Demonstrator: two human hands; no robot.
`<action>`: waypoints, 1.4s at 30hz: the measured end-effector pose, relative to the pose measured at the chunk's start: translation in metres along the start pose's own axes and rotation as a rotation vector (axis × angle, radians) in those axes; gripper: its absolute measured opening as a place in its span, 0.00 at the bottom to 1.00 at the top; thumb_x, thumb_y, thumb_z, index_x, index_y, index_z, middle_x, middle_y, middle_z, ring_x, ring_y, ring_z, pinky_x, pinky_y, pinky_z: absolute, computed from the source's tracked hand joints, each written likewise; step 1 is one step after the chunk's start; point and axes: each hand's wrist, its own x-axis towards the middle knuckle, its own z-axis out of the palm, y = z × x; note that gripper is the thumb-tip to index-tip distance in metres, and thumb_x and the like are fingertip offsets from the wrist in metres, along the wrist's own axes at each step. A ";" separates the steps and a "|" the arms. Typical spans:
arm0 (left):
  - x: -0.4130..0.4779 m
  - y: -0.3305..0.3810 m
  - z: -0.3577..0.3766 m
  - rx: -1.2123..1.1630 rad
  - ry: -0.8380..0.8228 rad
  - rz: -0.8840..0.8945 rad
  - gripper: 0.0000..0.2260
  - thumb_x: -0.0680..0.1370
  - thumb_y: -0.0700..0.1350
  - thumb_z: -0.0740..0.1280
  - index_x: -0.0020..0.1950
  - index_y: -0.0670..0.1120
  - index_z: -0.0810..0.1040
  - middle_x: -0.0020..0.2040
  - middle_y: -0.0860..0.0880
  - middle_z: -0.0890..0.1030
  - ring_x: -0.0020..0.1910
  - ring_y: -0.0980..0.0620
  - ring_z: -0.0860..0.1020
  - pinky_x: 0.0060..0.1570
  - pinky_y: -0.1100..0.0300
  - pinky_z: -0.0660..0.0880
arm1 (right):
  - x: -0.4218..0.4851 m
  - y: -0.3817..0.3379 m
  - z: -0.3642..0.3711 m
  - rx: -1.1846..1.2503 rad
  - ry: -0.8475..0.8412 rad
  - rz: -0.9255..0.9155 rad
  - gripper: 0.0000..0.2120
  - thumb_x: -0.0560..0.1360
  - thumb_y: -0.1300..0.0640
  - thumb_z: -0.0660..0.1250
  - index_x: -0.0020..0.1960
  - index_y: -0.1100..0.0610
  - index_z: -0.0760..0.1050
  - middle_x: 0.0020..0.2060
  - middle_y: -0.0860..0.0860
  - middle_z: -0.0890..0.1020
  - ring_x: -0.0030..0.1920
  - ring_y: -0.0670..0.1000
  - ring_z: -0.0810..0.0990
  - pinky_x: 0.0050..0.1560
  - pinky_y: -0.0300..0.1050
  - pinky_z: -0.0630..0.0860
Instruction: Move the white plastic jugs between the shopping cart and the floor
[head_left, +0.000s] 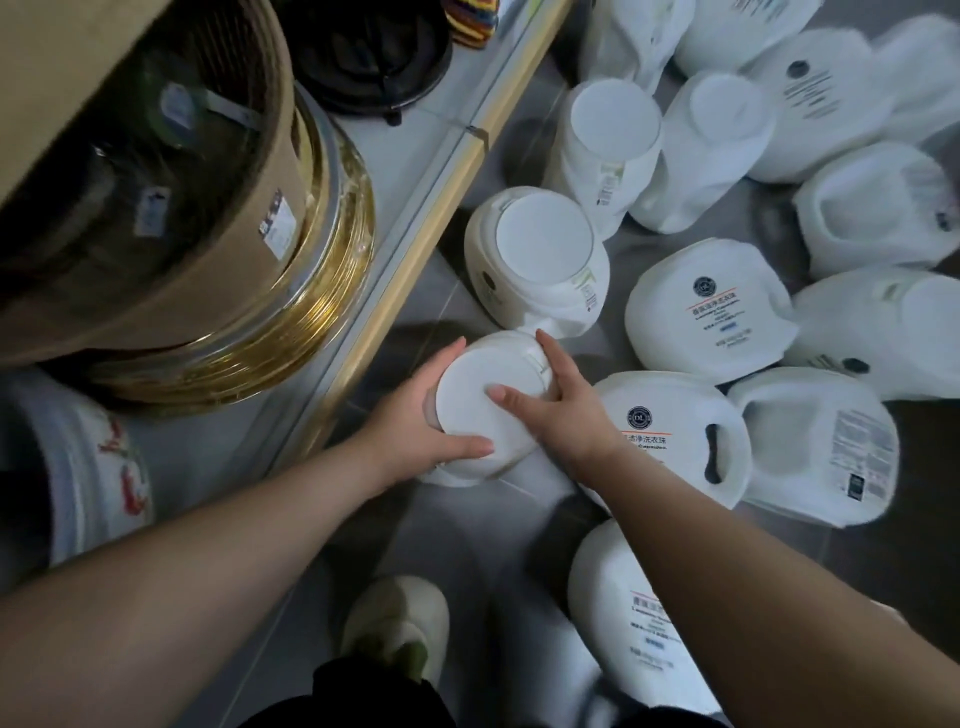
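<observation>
The jug (488, 400) gripped by my left hand (415, 415) and right hand (566, 400) was smooth white plastic, matt with a faint sheen on its flat lid; the other jugs (711, 312) looked the same plastic, with dark print on their faces; the floor (447, 525) was grey and glossy, throwing dim reflections; the wrap (223, 218) was brown matt cardboard over a shiny gold-coloured rim (332, 312); the shelf edge (415, 223) looked like pale wood; my shoe (395, 618) was pale and matt
</observation>
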 end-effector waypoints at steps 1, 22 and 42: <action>-0.007 0.009 -0.004 -0.004 -0.006 -0.005 0.46 0.66 0.46 0.79 0.75 0.64 0.55 0.68 0.56 0.66 0.67 0.52 0.66 0.64 0.48 0.73 | -0.007 -0.008 -0.001 0.017 -0.002 -0.003 0.45 0.62 0.41 0.78 0.74 0.39 0.59 0.69 0.50 0.68 0.66 0.52 0.71 0.65 0.54 0.74; -0.360 0.384 -0.132 -0.025 0.017 0.170 0.46 0.62 0.40 0.82 0.71 0.64 0.63 0.66 0.62 0.71 0.64 0.60 0.71 0.62 0.60 0.71 | -0.388 -0.381 -0.045 0.205 0.131 -0.198 0.47 0.60 0.47 0.81 0.74 0.46 0.63 0.66 0.48 0.74 0.64 0.48 0.76 0.63 0.53 0.75; -0.658 0.348 -0.029 -0.386 0.736 0.236 0.40 0.65 0.35 0.79 0.70 0.58 0.66 0.59 0.66 0.74 0.53 0.71 0.75 0.50 0.76 0.72 | -0.578 -0.400 0.009 -0.291 -0.471 -0.470 0.46 0.56 0.38 0.80 0.70 0.43 0.68 0.63 0.47 0.78 0.61 0.50 0.78 0.60 0.55 0.78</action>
